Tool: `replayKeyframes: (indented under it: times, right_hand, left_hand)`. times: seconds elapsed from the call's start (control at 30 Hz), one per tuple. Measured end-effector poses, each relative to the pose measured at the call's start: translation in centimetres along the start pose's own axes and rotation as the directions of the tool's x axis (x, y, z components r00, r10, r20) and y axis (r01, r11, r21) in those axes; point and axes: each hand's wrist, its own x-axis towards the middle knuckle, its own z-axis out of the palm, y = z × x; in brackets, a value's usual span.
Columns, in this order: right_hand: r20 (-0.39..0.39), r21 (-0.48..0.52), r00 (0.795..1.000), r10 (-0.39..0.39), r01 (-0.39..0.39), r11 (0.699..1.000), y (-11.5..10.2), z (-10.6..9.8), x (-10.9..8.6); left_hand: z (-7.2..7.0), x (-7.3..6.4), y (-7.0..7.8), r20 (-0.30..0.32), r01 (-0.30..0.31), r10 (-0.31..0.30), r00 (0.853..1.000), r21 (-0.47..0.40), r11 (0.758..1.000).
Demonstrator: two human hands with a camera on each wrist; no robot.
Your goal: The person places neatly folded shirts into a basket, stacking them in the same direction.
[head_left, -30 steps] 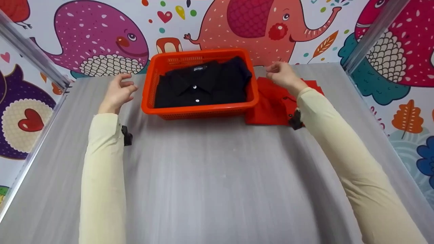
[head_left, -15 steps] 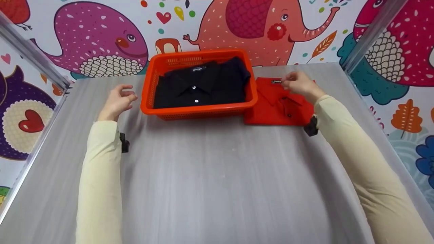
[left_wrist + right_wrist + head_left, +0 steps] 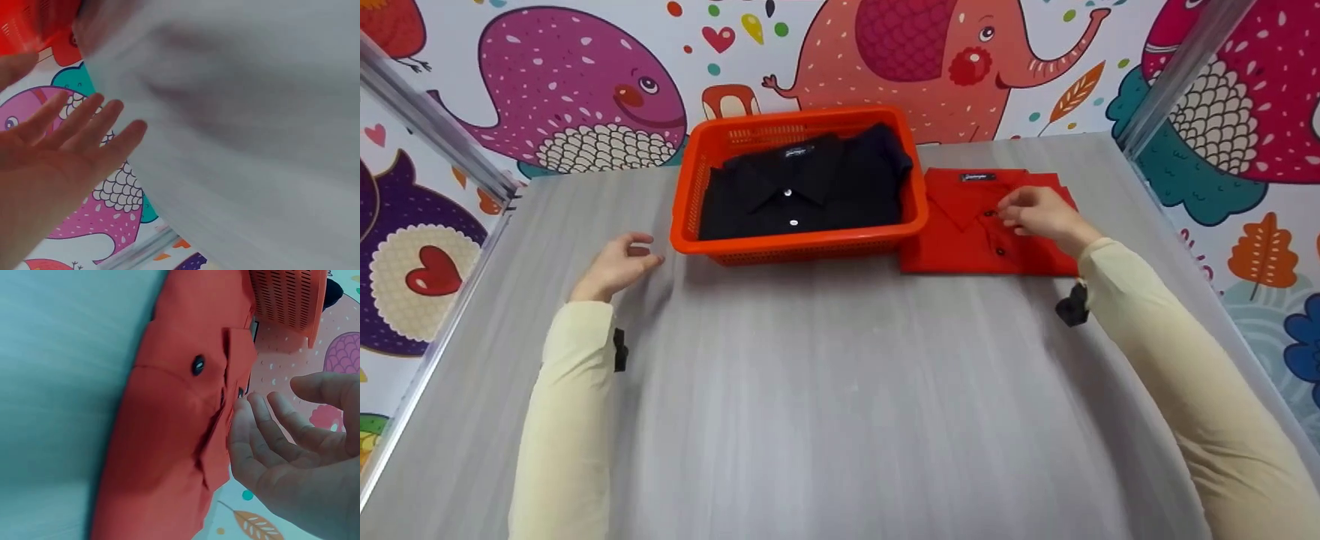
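Observation:
A folded black shirt (image 3: 795, 184) with white buttons lies inside an orange plastic basket (image 3: 802, 241) at the back of the table. To the basket's right, a folded red shirt (image 3: 960, 251) with dark buttons lies flat on the table; the right wrist view shows the red shirt (image 3: 157, 433) close by. My right hand (image 3: 1042, 216) hovers over the red shirt with fingers loosely bent, holding nothing. Left of the basket, my left hand (image 3: 616, 268) is held above the table, its fingers relaxed and spread in the left wrist view, with nothing in it.
A grey table (image 3: 810, 390) spreads out in front of the basket. Patterned wall panels with cartoon animals (image 3: 577, 90) rise behind and at both sides. Metal corner posts (image 3: 1177, 82) stand at the back corners.
Both hands have drawn back toward the front edge. My right hand has also moved right, away from the basket, uncovering the red shirt's collar. Basket and shirts stay in place.

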Motion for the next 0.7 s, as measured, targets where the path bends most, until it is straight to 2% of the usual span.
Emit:
replayKeyframes:
  times: [0.1,0.23,0.43,0.7]
  right_hand:
    - [0.012,-0.004,1.0,0.007,-0.007,1.0,1.0,-0.6,-0.7]
    - [0.037,-0.022,0.999,0.018,-0.017,1.0,2.4,-1.6,-1.7]
    - [0.07,-0.003,0.998,0.001,0.0,1.0,3.9,-2.6,-2.9]
    - [0.083,-0.012,0.996,-0.024,0.025,1.0,4.9,-3.1,-4.0]
  left_hand:
    - [0.5,-0.2,0.0,0.056,-0.021,0.02,0.998,0.007,1.0]
    - [1.2,-0.7,0.3,0.102,-0.08,0.08,0.992,0.001,0.997]
    - [2.6,-1.5,0.8,0.125,-0.16,0.16,0.979,-0.015,0.987]
    - [4.5,-1.9,0.8,0.127,-0.201,0.204,0.971,-0.043,0.979]
